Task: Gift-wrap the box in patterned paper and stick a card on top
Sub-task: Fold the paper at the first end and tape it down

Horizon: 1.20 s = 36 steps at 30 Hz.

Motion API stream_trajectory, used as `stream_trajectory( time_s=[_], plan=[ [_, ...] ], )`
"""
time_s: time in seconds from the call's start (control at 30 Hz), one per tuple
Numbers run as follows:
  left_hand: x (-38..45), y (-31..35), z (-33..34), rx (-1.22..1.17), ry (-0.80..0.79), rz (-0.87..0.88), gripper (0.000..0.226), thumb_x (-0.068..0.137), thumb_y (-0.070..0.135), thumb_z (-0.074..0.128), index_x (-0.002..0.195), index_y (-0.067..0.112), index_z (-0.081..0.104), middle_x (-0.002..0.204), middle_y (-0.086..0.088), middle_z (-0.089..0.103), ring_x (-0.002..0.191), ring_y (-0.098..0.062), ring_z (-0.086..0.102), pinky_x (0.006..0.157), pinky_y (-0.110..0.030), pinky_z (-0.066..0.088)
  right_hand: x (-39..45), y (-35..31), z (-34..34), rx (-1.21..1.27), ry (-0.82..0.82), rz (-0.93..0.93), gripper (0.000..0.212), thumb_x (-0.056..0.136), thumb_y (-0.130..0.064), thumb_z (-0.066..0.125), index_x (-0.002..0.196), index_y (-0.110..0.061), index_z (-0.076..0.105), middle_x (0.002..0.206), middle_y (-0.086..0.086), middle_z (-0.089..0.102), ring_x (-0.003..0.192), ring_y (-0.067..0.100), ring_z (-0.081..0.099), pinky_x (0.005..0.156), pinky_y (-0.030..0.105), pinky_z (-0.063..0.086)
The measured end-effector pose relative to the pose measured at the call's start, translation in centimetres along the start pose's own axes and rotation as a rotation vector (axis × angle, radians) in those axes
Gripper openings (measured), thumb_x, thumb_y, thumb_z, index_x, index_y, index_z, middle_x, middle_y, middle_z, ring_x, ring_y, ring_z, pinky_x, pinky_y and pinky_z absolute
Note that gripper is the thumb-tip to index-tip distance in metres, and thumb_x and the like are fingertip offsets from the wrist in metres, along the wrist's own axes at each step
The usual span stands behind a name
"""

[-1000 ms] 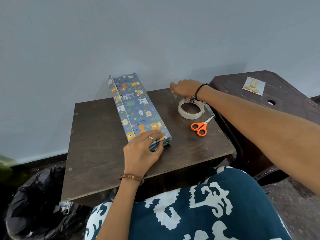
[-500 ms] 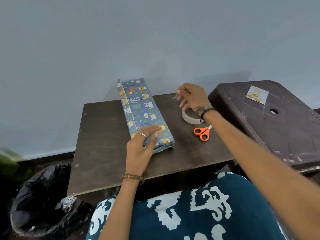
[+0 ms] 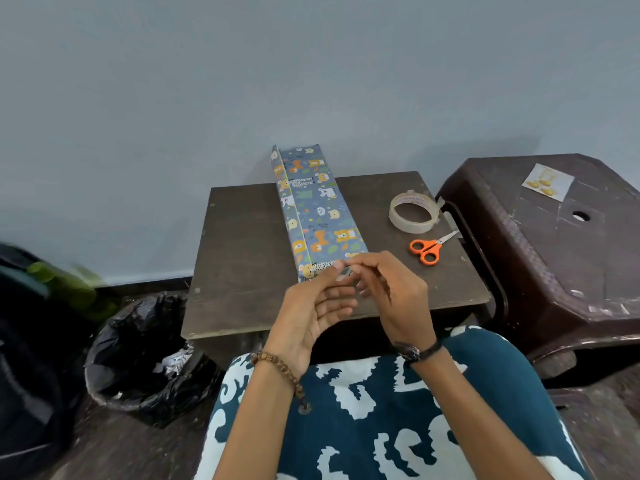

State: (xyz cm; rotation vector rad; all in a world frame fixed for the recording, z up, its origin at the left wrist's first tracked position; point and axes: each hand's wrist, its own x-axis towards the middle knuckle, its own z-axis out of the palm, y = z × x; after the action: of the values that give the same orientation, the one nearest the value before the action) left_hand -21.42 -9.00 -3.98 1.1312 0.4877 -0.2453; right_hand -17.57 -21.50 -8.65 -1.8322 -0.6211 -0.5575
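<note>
Head view: both hands meet at the wrapped box's [image 3: 313, 209] near end.
Right hand [image 3: 391, 299]: pinches a small tape piece.
Left hand [image 3: 311, 306]: fingers straight, touching it.
Box: on the counter [image 3: 242, 258].
Risk: tape may stick to the fingers.

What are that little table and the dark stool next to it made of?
The table looks like dark, matt wood or wood laminate: faint grain, worn edges and screw heads show. The stool looks like moulded brown plastic: glossy rounded corners, a textured top, scuffs and a moulded hole.
</note>
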Motion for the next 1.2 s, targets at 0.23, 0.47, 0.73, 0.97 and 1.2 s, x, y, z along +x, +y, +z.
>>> stream_trajectory(
  time_s=[0.23,0.47,0.73,0.97,1.2],
  plan=[
    [-1.5,-1.3,-1.4,0.051,0.05,0.088,0.009,0.085,0.014,0.062,0.083,0.008,0.069,0.07,-0.002,0.071,0.061,-0.007,0.067,0.056,-0.013,0.053,-1.9,-0.4,-0.6,-0.221,-0.054,-0.258,0.021,0.098,-0.03,0.044,0.099,-0.017,0.06,0.08,-0.001,0.066,0.065,0.006,0.06,0.055,0.022,0.053],
    [-1.8,-2.0,-2.2,0.025,0.024,0.169,0.01,0.084,0.005,0.06,0.089,0.006,0.069,0.075,-0.005,0.073,0.069,-0.008,0.069,0.063,-0.013,0.055,-2.6,0.0,-0.6,-0.262,-0.074,-0.281,0.024,0.098,-0.031,0.044,0.099,-0.015,0.063,0.079,-0.001,0.065,0.063,0.008,0.061,0.054,0.021,0.053],
    [-0.5,-2.7,-3.5,0.175,0.216,0.389,0.007,0.085,0.005,0.062,0.089,0.006,0.068,0.079,-0.007,0.071,0.064,-0.011,0.068,0.059,-0.016,0.055,-2.8,-0.6,-0.4,0.369,-0.042,0.488,0.026,0.096,-0.013,0.047,0.109,-0.028,0.064,0.085,-0.007,0.069,0.07,0.009,0.065,0.065,0.021,0.055],
    [0.4,-3.7,-3.5,0.255,0.262,0.38,0.01,0.082,0.011,0.067,0.079,0.02,0.071,0.082,0.004,0.071,0.07,-0.01,0.069,0.062,-0.017,0.055,-2.5,-0.8,1.9,0.422,-0.139,0.835,0.003,0.081,-0.023,0.068,0.082,-0.021,0.069,0.078,0.002,0.07,0.073,0.012,0.067,0.067,0.023,0.056],
    [1.3,-3.6,-4.2,0.275,0.31,0.362,0.007,0.081,0.014,0.069,0.082,0.02,0.072,0.081,0.004,0.07,0.064,-0.007,0.067,0.058,-0.016,0.054,-2.3,-0.2,3.3,0.514,-0.064,0.912,0.003,0.08,-0.01,0.069,0.077,-0.011,0.068,0.073,0.005,0.066,0.068,0.01,0.065,0.064,0.019,0.056]
  ],
)
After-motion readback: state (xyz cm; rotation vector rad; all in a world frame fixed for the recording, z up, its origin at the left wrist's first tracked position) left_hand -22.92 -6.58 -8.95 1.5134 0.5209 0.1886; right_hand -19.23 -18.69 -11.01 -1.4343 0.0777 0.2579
